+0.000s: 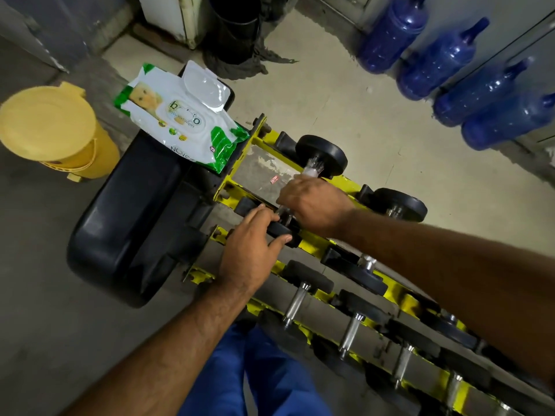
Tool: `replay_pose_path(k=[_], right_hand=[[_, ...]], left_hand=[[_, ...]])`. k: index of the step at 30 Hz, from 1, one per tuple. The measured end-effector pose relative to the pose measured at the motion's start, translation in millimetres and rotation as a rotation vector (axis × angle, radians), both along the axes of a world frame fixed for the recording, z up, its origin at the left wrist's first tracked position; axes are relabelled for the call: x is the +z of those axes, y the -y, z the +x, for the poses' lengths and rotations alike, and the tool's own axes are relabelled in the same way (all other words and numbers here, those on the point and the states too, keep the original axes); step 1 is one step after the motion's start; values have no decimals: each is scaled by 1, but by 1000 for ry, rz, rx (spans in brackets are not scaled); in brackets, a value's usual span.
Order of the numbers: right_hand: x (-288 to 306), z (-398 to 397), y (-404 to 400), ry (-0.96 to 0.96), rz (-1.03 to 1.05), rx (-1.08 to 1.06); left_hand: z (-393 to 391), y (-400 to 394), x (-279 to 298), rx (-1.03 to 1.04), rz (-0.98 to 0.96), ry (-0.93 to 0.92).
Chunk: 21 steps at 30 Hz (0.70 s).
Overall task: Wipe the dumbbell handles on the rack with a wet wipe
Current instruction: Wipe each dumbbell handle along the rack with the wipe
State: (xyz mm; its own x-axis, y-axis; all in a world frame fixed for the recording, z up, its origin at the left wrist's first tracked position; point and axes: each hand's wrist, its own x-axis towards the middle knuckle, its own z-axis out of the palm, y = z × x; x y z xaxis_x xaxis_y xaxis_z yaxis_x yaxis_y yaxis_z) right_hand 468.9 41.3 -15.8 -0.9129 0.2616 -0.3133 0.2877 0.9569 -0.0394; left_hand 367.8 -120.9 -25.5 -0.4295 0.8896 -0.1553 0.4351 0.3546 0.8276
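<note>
There's only the one view, worn on the person's head, looking steeply down and forward from close above the yellow rack (pixel 303 238), tilted so the floor (pixel 345 109) runs off toward the top.

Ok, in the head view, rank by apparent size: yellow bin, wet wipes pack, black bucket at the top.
1. Yellow bin and wet wipes pack: look about alike, unranked.
2. Black bucket, smallest, though farther away and cropped.

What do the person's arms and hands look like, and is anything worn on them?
Both forearms are bare, with no sleeves in view. The left hand and the right hand wear no gloves, and no rings, watch or bands show. Fine hair shows on the forearms.
</note>
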Motion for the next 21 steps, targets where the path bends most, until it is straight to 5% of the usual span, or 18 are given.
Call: replay_pose_path(k=[4,8,12,17,21], right_hand=[[0,-4,-21,-27,108,-141],[6,8,1,-16,-124,56],[-2,24,-15,-90,-19,-113],[-19,27,4,-144,-136,111],[-6,17,-16,-176,20,-188]], left_hand=[[-1,0,3,-25,-26,-5],[-2,0,6,-25,-39,-17],[-3,0,8,-21,-37,-16],[-8,-1,8,-25,-34,-11],[-11,-1,7,-35,-37,-13]])
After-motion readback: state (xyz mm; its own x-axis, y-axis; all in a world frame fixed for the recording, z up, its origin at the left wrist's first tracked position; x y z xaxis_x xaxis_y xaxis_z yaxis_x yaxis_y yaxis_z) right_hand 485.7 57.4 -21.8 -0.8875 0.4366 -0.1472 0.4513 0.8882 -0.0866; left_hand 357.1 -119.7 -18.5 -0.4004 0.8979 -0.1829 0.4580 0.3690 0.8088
